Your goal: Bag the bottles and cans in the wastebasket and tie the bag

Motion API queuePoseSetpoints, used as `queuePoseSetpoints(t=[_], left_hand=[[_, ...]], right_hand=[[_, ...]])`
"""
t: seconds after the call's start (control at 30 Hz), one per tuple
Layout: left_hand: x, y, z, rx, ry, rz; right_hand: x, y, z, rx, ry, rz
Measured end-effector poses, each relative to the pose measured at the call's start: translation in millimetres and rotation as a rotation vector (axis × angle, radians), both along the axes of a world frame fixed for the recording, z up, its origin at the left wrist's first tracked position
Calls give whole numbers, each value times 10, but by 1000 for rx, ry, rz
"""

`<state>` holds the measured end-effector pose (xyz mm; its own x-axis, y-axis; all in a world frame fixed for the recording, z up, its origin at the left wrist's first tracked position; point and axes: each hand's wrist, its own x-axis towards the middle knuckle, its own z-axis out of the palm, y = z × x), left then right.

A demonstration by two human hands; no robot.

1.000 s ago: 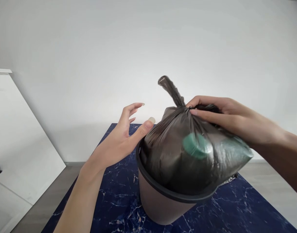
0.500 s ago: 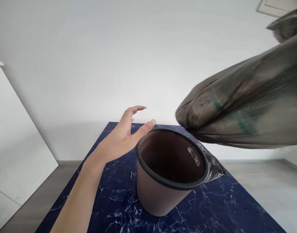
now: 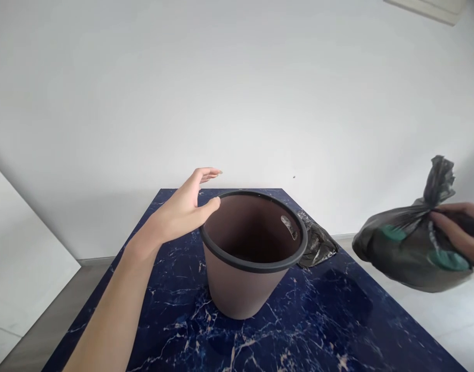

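A brown trash can [image 3: 240, 292] with a dark rim stands upright on a blue marbled table [image 3: 174, 320]; the part of its inside that shows holds nothing I can make out. My left hand [image 3: 186, 206] is beside the rim on the left, fingers stretched and apart, the thumb close to the rim or touching it. At the far right, my right hand [image 3: 459, 225] grips a tied dark garbage bag [image 3: 403, 253] just below its gathered neck. The bag hangs in the air over the table's right edge, with green patches showing through the plastic.
Behind the can on the right lies a folded black plastic bag [image 3: 318, 245]. A white cabinet [image 3: 23, 258] stands at the left, and a white wall [image 3: 237, 103] rises behind the table. Grey floor [image 3: 449, 315] shows on the right.
The garbage bag has dropped lower and moved right, away from above the can, and my right hand has come into clear view on its neck. My left hand stays by the rim.
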<state>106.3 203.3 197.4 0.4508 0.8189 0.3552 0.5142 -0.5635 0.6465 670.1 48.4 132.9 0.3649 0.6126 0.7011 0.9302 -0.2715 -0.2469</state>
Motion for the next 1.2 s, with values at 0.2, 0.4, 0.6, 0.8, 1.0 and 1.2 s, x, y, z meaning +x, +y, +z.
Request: queuePoseSetpoints(t=[0.2, 0.4, 0.6, 0.8, 1.0, 1.2], left_hand=[[10, 38, 2, -9, 21, 24], [49, 111, -21, -22, -21, -34], [64, 100, -17, -1, -40, -11], [65, 137, -31, -9, -39, -39], [121, 113, 10, -103, -54, -24], [155, 81, 43, -122, -32, -15]], right_hand=[[-376, -244, -458, -138, 17, 37], [-960, -276, -679, -191, -18, 157], [-1190, -218, -934, -311, -213, 237], [-1459, -299, -983, -332, -219, 165], [-2108, -439, -730, 15, -242, 153], [-2775, -270, -938, -65, -105, 659]])
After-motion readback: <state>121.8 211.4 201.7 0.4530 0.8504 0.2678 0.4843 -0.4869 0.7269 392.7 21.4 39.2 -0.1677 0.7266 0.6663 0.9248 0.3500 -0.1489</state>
